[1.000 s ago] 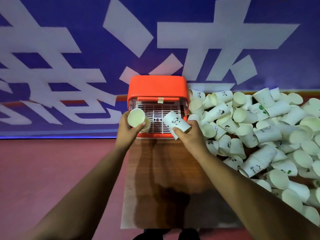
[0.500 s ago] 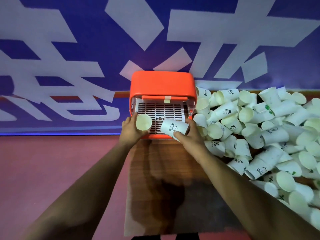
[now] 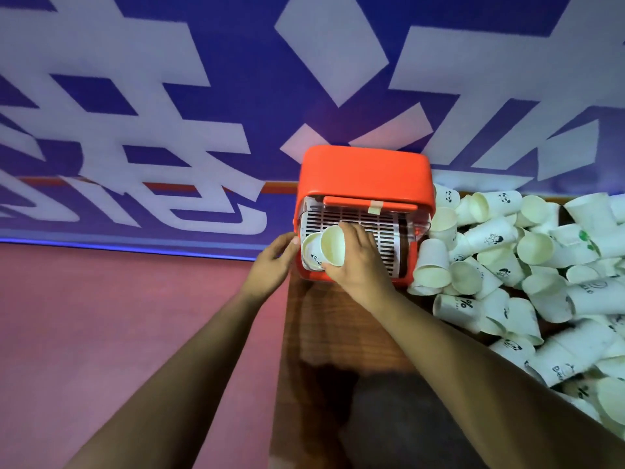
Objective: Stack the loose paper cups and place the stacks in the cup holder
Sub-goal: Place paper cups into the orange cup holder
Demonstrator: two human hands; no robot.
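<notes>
Paper cups come first: one held cup sits in the right hand, fingers and thumb wrapped round its wall, its open mouth turned toward the camera. It is just above and touching a seated cup that lies in the front left corner of the cup holder. The mouths nearly line up, so the step in hand looks like nesting one into the other; holding the cup by its wall leaves the rim and base free for that.

The left hand holds no cup. Its fingers are loosely bent, with the tips against the holder's left outer wall, probably to steady the box against the push.

The holder's slatted white grille is bare to the right of the two cups. The orange lid overhangs the back, so cups can only come in from the front.

The loose cups are heaped to the right, and the nearest ones press against the holder's right wall. That side is crowded, and a careless elbow could roll some off.

The worktop is open between the forearms. Its left edge runs close beside the holder, with red floor beyond, so little margin is left there. A blue banner closes the far side.
</notes>
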